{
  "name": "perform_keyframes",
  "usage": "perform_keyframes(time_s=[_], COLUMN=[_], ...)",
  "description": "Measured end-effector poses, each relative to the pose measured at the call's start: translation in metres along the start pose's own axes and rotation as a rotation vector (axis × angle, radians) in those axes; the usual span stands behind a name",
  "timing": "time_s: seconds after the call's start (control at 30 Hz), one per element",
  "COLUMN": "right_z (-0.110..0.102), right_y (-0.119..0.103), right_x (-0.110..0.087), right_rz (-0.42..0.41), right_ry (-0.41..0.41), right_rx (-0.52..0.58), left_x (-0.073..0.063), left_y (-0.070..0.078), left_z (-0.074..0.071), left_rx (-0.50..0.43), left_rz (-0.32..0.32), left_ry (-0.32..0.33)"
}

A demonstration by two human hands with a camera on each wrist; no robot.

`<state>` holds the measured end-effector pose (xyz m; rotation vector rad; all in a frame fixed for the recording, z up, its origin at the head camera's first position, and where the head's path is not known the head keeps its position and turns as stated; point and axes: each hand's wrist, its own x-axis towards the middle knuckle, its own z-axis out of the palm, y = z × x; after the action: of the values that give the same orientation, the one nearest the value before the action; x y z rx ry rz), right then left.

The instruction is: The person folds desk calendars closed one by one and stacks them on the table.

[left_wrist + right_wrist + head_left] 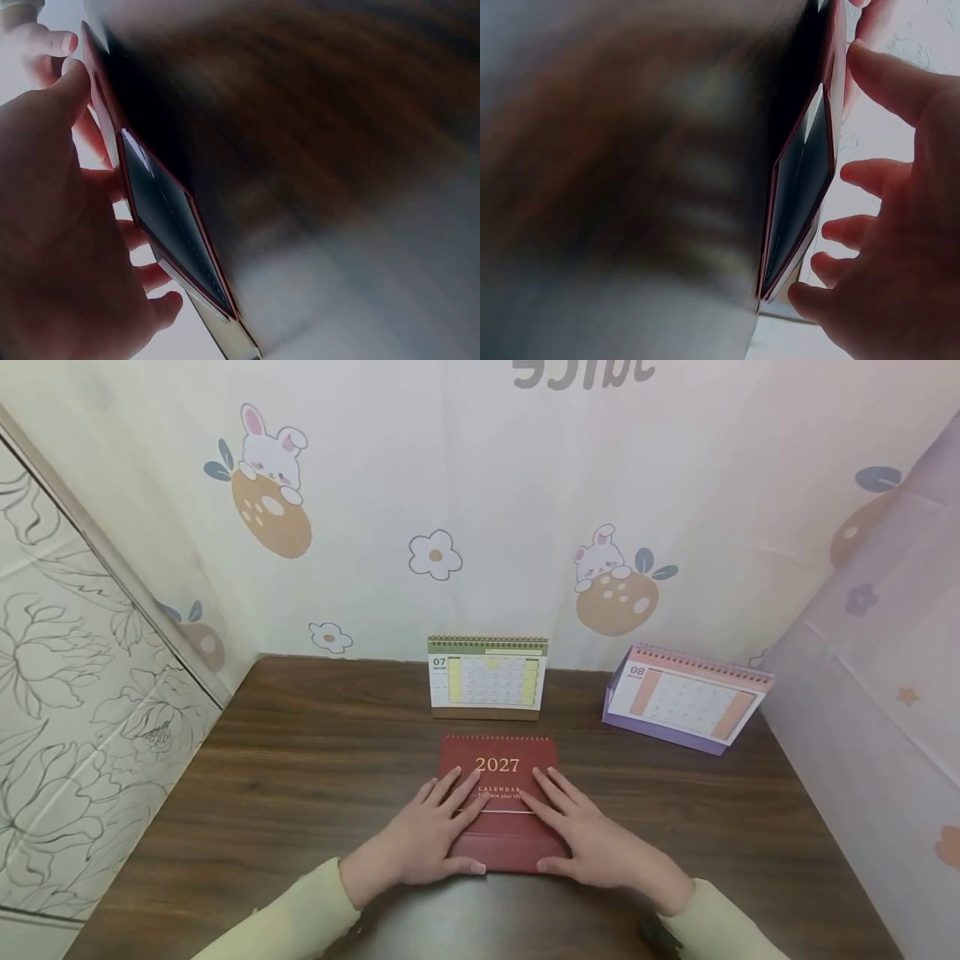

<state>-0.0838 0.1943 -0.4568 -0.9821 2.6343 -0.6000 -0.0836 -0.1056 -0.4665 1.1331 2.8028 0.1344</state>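
The red calendar (501, 831) is in the middle of the brown wooden surface (315, 777), between the two hands. It says "2027" and "CALENDAR" in gold, and a line of small words sits under that, partly hidden by fingers. Little rings run along its far edge. A thin white line goes across the red below the words. The two wrist views show a dark gap inside it, seen from the side.

The left hand (429, 837) is spread wide on the left side of the red calendar. Its fingers point to the far side, and its thumb is at the near edge. The right hand (596, 843) is spread wide too, on the right side, with its thumb also at the near edge. The two thumbs are apart from each other. Both arms have pale green sleeves (288, 910).

Just past the red calendar, on the far side, stands a green calendar (487, 681). It has "07" on it and yellow bits on its page. To the far right stands a purple calendar (686, 697), turned a little, with "08" and orange bits on its page.

Behind the surface hangs a white cloth (360, 460) with bunnies, orange fruits and flowers on it. On the left is a white panel (56, 718) with big flowers drawn in thin dark lines.
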Motion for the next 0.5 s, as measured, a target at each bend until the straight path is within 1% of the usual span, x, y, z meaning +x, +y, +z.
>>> perform_keyframes(time_s=[0.13, 0.33, 0.5], right_z=[0.000, 0.002, 0.002], right_y=[-0.004, -0.007, -0.008], right_x=[0.008, 0.014, 0.018], right_rz=[-0.027, 0.003, 0.007], right_ry=[-0.035, -0.091, -0.129], right_rx=[-0.017, -0.040, -0.057], left_x=[0.003, 0.009, 0.014], left_y=[0.003, 0.006, 0.006], left_z=[0.000, -0.001, -0.001], left_rx=[0.015, 0.025, 0.032], left_rz=[0.012, 0.026, 0.015], left_ry=[-0.014, -0.035, -0.073])
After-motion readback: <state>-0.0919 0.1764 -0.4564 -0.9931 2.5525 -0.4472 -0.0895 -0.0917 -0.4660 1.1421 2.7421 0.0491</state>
